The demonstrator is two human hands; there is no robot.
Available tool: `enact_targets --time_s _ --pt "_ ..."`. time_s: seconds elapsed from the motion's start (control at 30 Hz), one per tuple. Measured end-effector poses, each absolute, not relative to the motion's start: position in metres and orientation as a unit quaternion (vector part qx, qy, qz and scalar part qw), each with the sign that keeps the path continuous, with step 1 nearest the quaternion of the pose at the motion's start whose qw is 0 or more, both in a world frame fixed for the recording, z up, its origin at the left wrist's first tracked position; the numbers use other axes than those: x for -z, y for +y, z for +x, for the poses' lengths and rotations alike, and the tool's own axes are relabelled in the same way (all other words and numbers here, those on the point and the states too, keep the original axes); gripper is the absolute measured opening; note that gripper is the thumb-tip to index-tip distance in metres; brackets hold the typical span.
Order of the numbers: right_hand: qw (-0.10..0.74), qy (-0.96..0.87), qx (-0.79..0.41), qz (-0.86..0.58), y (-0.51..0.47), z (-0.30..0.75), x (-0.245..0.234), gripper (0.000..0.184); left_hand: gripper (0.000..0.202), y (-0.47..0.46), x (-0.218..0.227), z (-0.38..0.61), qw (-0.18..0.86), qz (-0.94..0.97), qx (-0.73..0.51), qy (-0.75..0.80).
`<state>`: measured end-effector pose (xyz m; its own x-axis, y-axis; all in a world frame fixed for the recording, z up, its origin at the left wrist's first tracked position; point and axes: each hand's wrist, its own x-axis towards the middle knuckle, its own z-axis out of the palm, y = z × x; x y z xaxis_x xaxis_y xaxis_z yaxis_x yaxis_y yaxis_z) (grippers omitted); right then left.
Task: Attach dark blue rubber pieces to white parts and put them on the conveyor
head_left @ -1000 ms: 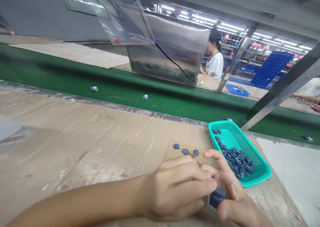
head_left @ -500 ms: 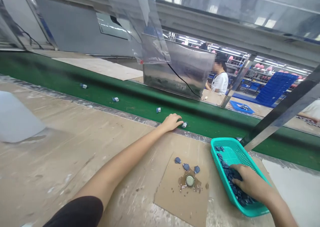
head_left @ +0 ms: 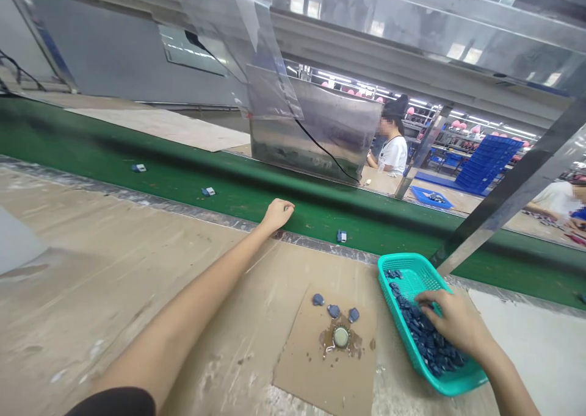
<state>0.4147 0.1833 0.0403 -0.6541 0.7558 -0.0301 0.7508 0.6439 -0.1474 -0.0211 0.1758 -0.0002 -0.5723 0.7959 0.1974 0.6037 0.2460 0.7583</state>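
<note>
My left hand (head_left: 279,215) is over the near edge of the green conveyor belt (head_left: 311,221), its fingers curled together; whatever they hold is hidden. To its right lies a small blue-and-white part (head_left: 342,236). Two similar parts, a nearer one (head_left: 208,191) and a farther one (head_left: 138,168), lie to its left. My right hand (head_left: 451,318) hovers over the turquoise basket (head_left: 403,343), thumb and fingers apart, above a heap of dark blue pieces (head_left: 428,340). Between my arms, a cardboard sheet (head_left: 315,367) carries three blue pieces (head_left: 334,311) and a round ridged metal cap (head_left: 341,337) in a brown wet stain.
A slanted metal post (head_left: 508,190) rises behind the basket. Beyond the belt stand a metal panel (head_left: 311,129), a blue tray (head_left: 430,197) and a person in white (head_left: 394,154). Clear plastic sheeting (head_left: 270,80) hangs overhead. A whitish object (head_left: 18,239) lies at the left edge.
My left hand has moved left along the belt, and its fingers have curled. My right hand has lifted slightly from the pieces. The belt parts appear shifted rightward, with fewer visible near my left hand.
</note>
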Motion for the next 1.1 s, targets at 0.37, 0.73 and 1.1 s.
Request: enact_targets --time_s 0.37,0.73,1.1 --pt "0.086 -0.912 -0.132 -0.380 0.184 0.406 -0.021 0.021 0.029 0.094 -0.039 0.051 0.464 0.408 -0.521 0.589" --pt "0.333 -0.780 -0.417 -0.326 0.166 0.394 -0.045 0.008 0.033 0.075 -0.049 0.078 0.486 0.464 -0.481 0.563" --pt "0.318 -0.703 -0.585 -0.251 0.121 0.351 -0.037 0.012 0.030 0.066 -0.044 0.106 0.658 0.338 -0.518 0.430"
